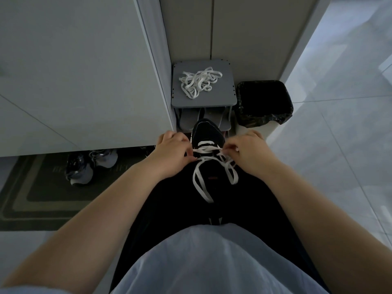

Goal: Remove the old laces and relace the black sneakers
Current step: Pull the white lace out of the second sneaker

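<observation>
A black sneaker rests on my lap, toe pointing away from me. A white lace crosses its lower eyelets, and two loose lace ends hang back over my dark trousers. My left hand sits at the shoe's left side with its fingers curled, pinching the lace by the eyelets. On the right side, my right hand pinches the lace between thumb and fingertips. A tangled pile of white laces lies on the grey shoe rack's top.
The rack stands against a wall corner, with grey slippers on its shelf. A bin with a black liner is at its right. Another pair of sneakers lies on a dark mat at left. Pale floor tiles spread to the right.
</observation>
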{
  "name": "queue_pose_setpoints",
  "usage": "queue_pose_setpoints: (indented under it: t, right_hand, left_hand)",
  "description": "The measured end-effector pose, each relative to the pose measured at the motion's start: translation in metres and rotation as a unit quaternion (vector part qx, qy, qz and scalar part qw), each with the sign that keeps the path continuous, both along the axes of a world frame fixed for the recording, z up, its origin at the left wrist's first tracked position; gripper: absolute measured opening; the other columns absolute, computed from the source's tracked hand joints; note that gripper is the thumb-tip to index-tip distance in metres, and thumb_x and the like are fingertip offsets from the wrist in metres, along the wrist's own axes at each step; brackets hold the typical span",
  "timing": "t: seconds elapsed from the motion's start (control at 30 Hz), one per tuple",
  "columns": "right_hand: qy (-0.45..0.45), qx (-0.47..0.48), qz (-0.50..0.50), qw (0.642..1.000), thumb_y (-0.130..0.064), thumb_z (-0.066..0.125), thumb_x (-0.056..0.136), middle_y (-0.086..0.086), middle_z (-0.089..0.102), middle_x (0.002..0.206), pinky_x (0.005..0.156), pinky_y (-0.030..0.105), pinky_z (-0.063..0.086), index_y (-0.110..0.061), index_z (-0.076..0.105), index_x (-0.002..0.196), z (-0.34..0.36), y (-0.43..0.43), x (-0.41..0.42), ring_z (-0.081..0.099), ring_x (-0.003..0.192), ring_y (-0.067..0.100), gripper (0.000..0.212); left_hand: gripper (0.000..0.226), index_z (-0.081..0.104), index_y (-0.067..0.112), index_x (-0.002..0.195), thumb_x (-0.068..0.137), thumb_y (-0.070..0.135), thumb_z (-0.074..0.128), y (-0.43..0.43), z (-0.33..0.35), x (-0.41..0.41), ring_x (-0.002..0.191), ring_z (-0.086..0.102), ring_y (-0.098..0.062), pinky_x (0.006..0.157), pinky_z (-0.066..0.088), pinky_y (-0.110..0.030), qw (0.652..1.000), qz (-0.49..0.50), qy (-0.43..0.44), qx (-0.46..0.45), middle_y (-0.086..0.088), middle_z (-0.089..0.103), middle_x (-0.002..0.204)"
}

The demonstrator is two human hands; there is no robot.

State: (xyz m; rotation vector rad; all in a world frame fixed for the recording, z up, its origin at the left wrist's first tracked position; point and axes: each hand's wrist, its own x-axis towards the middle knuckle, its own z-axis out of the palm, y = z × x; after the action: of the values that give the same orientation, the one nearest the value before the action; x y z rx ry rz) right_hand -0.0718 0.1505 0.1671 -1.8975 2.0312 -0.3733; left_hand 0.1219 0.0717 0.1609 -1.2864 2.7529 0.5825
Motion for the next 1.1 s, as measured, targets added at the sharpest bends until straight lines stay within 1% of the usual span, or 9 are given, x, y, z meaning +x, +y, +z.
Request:
queue_pose_setpoints:
  t: [0.2,0.33,0.43,0.5,0.57,0.67,0.8,0.93,1.1]
  right_hand:
    - [-0.32,-0.101,-0.192,0.922,-0.013,0.043,0.098,0.002,0.065,0.091,0.08,0.017,0.045,-0.011,0.058,0.092,0.039,0.004,-0.023,0.061,0.089,0.021,0.016]
    - [-0.706,-0.186,-0.177,0.66,-0.01,0.037,0.098,0.004,0.067,0.073,0.083,0.038,0.054,-0.011,0.054,0.085,0.084,0.02,-0.041,0.065,0.076,0.022,0.021]
    - [-0.683,-0.191,-0.145,0.689,-0.007,0.044,0.092,-0.003,0.046,0.058,0.062,0.027,0.049,-0.017,0.053,0.078,0.093,0.018,-0.035,0.043,0.055,0.012,0.019]
    - [-0.52,-0.147,-0.14,0.83,-0.011,0.052,0.088,-0.006,0.048,0.062,0.052,0.017,0.042,-0.022,0.056,0.075,0.083,0.012,-0.022,0.042,0.053,0.007,0.018]
    - [-0.277,-0.049,-0.082,0.956,-0.021,0.058,0.089,-0.011,0.058,0.074,0.059,0.012,0.041,-0.027,0.06,0.08,0.057,0.007,-0.008,0.051,0.06,-0.003,0.012]
    - [-0.112,0.043,-0.049,0.992,-0.029,0.058,0.09,-0.009,0.065,0.096,0.075,0.021,0.042,-0.027,0.067,0.093,0.023,0.001,0.005,0.06,0.09,0.005,0.009]
    - [-0.051,0.088,-0.045,0.994,-0.032,0.058,0.09,-0.001,0.066,0.102,0.074,0.027,0.045,-0.021,0.068,0.095,0.008,-0.004,0.011,0.059,0.09,0.015,0.016]
    - [-0.195,-0.036,-0.133,0.971,-0.027,0.058,0.091,-0.008,0.065,0.079,0.068,0.022,0.042,-0.021,0.067,0.088,0.029,0.002,-0.002,0.058,0.071,0.004,0.011]
    - [-0.636,-0.154,-0.191,0.732,-0.013,0.055,0.091,-0.011,0.057,0.064,0.057,0.017,0.038,-0.017,0.064,0.075,0.069,0.023,-0.023,0.049,0.058,0.002,0.019]
  left_hand:
    - [0.01,0.055,0.014,0.093,0.096,0.015,0.045,-0.022,0.022,0.014,0.096,0.056,-0.02,0.081,0.042,-0.029,0.966,0.165,0.2,0.013,-0.006,0.061,0.104]
    - [0.024,0.041,0.017,0.081,0.1,0.008,0.031,-0.023,0.078,0.033,0.074,0.064,-0.01,0.084,0.053,-0.031,0.761,0.287,0.568,0.128,0.005,0.068,0.074]
    - [0.024,0.042,0.016,0.08,0.099,0.008,0.031,-0.018,0.103,0.037,0.061,0.054,-0.01,0.069,0.052,-0.026,0.676,0.274,0.67,0.138,0.006,0.057,0.061]
    - [0.024,0.041,0.019,0.079,0.097,0.006,0.033,-0.012,0.105,0.029,0.057,0.046,-0.008,0.055,0.042,-0.021,0.696,0.273,0.651,0.132,0.005,0.05,0.062]
    - [0.023,0.041,0.024,0.08,0.096,0.008,0.039,-0.004,0.089,0.014,0.058,0.043,-0.004,0.055,0.038,-0.015,0.813,0.247,0.522,0.073,0.006,0.048,0.069]
    - [0.006,0.054,0.022,0.09,0.093,0.025,0.049,0.006,0.04,0.001,0.08,0.049,-0.006,0.077,0.043,-0.025,0.977,0.098,0.188,-0.015,0.007,0.048,0.085]
    - [0.03,0.062,0.025,0.108,0.093,0.044,0.045,0.017,0.002,-0.001,0.11,0.034,-0.019,0.091,0.028,-0.031,0.998,0.044,-0.05,-0.02,0.002,0.046,0.113]
    - [0.017,0.067,0.024,0.079,0.091,0.025,0.054,0.01,0.009,0.008,0.104,0.047,-0.026,0.094,0.037,-0.038,0.987,0.099,0.126,0.002,-0.001,0.053,0.099]
    - [0.028,0.054,0.018,0.065,0.092,0.012,0.05,0.004,0.048,0.019,0.071,0.047,0.002,0.067,0.035,-0.007,0.9,0.238,0.363,-0.051,0.013,0.048,0.075]
